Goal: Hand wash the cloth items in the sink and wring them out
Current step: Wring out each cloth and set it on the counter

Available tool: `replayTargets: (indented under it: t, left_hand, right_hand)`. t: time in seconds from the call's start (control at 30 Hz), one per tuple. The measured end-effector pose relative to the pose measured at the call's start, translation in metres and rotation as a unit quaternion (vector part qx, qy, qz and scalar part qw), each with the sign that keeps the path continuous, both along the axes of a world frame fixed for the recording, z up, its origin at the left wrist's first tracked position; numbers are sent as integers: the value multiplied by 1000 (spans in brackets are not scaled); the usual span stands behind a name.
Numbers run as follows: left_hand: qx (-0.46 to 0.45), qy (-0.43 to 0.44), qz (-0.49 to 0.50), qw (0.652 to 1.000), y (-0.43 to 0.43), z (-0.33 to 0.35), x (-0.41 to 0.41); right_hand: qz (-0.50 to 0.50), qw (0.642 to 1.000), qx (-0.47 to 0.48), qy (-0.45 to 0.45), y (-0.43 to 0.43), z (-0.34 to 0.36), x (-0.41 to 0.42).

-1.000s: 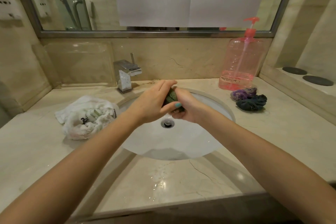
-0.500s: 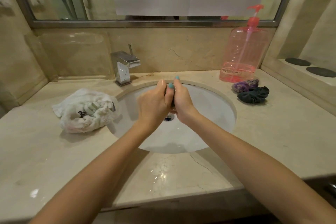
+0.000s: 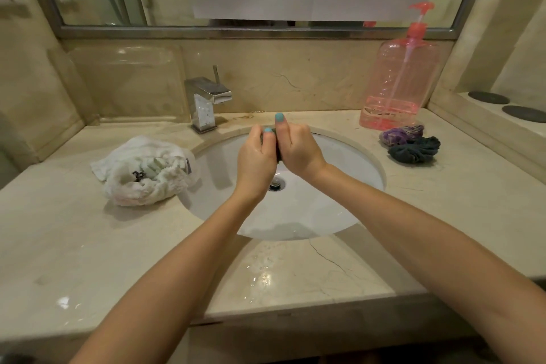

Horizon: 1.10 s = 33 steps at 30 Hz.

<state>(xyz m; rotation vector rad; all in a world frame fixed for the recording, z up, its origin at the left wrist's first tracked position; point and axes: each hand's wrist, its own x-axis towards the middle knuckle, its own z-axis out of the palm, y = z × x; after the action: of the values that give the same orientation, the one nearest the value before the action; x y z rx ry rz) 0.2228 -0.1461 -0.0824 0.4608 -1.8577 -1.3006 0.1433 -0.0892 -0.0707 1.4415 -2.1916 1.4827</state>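
Both of the person's hands are up over the sink (image 3: pixel 339 186), pressed close together. The left grip (image 3: pixel 255 156) and the right grip (image 3: pixel 298 148) are each curled tight round one small dark cloth (image 3: pixel 278 155), which shows only as a sliver between the two palms. The right thumb stands up with a teal nail, and a teal nail of the left grip touches it. Straight below the grips sits the drain (image 3: pixel 276 185), in the white bowl. Just beyond them and a little to the left of the left grip stands the chrome tap (image 3: pixel 206 103). Well to the left of the left grip, a crumpled white towel (image 3: pixel 144 174) lies on the table (image 3: pixel 88 245), its edge at the rim of the bowl. Out to the right of the right grip, a purple cloth bundle (image 3: pixel 400 134) and a dark cloth bundle (image 3: pixel 415 151) lie touching on the table, and behind those stands a pink pump bottle (image 3: pixel 399 83) against the wall, with a little liquid at its bottom.
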Motion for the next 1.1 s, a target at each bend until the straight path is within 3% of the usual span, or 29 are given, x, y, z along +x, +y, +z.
replayTargets:
  t: [0.13, 0.2, 0.37, 0.47, 0.57, 0.7, 0.87, 0.93, 1.0, 1.1]
  left_hand:
    - [3, -51, -46, 998, 5, -3, -5]
    - [-8, -81, -82, 993, 6, -2, -9]
    - [76, -146, -153, 975, 4, 5, -18]
    - [6, -161, -126, 979, 15, 2, -27]
    - [-40, -120, -63, 990, 29, 0, -36]
    - [-7, -129, -80, 988, 36, -2, -42]
    - [100, -180, -137, 969, 48, 7, -52]
    - [79, -196, -160, 964, 54, 14, -56]
    - [53, -204, -188, 959, 62, 20, -66]
    - [71, -188, -227, 953, 78, 23, -92]
  right_hand:
    - [-13, 999, 15, 31, 11, 1, -12]
    - [-26, 999, 22, 6, 18, 1, -17]
    - [-23, 996, 56, -72, 35, -12, -13]
    - [-51, 994, 22, -99, 39, -16, -9]
    - [-82, 991, -20, -104, 42, -18, -12]
    - [-65, 997, 4, -38, 54, -22, -24]
    - [-60, 992, 45, 103, 71, -9, -41]
    - [-59, 987, 44, 143, 83, -4, -49]
    - [-64, 984, 77, 149, 101, 2, -60]
    - [-80, 988, 110, 69, 138, 10, -90]
